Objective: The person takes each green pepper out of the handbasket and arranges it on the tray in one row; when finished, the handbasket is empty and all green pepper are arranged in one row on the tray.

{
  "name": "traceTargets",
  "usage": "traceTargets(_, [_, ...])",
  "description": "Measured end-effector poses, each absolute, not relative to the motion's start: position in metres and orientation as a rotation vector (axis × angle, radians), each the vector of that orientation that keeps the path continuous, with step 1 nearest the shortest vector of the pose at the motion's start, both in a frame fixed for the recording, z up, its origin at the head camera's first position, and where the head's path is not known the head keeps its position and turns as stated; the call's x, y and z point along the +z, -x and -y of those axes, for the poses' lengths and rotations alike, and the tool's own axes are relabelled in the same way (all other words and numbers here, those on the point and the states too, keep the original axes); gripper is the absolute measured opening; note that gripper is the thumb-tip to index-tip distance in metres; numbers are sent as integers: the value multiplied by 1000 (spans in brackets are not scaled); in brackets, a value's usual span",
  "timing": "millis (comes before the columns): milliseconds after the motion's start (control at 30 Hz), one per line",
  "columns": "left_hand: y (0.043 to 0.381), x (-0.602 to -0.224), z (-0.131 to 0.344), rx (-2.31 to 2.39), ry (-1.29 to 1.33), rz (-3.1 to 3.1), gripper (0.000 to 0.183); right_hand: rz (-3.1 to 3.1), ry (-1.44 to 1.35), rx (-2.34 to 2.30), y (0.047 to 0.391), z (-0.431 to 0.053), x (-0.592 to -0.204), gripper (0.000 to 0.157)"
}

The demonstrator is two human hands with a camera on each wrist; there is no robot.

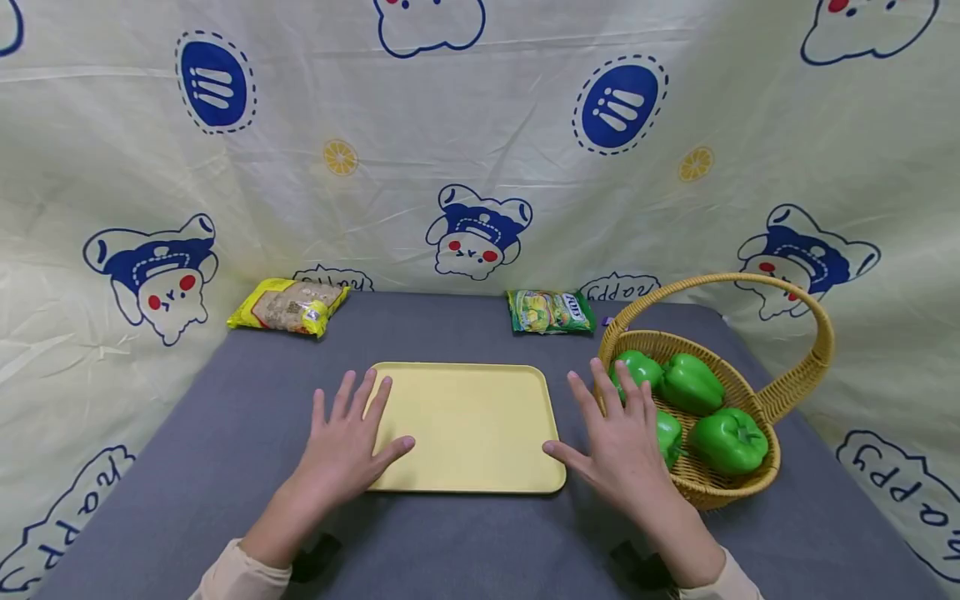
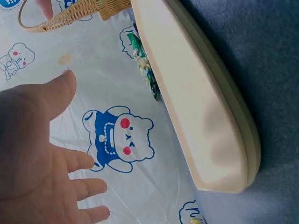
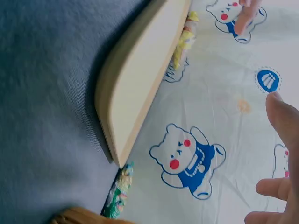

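Note:
A pale yellow rectangular tray (image 1: 465,425) lies flat on the grey table. My left hand (image 1: 347,450), fingers spread and holding nothing, hovers by the tray's left edge. On the other side, my right hand (image 1: 618,450) is likewise spread and empty, between the tray's right edge and a wicker basket (image 1: 765,492). Several green bell peppers (image 1: 727,442) sit in that basket, one partly hidden behind the right hand's fingers. In the left wrist view, the left hand (image 2: 46,158) is apart from the tray (image 2: 196,102). The right wrist view shows the right hand (image 3: 280,163) clear of it too.
A yellow bag of brownish food (image 1: 291,306) lies at the back left of the table (image 1: 435,550). A green snack packet (image 1: 551,312) is at the back, right of centre. The basket's tall handle (image 1: 821,333) arches up at the right. A printed white curtain (image 1: 480,125) hangs behind.

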State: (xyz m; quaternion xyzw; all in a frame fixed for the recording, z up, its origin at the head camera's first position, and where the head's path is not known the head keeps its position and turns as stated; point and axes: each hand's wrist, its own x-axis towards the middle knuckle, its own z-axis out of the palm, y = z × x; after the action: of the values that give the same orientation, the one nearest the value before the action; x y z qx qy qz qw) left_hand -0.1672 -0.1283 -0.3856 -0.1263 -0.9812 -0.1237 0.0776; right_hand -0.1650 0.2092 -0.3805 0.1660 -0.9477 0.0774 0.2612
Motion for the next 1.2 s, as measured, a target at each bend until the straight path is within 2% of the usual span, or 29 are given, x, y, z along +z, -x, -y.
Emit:
traceTargets(300, [169,-383,136,-419,401,2920,80,2489,-443,261,164,-230,-368,87])
traceTargets(1200, [172,-384,162,-563,413,2951,69,2609,-298,366,158,-274,-364,93])
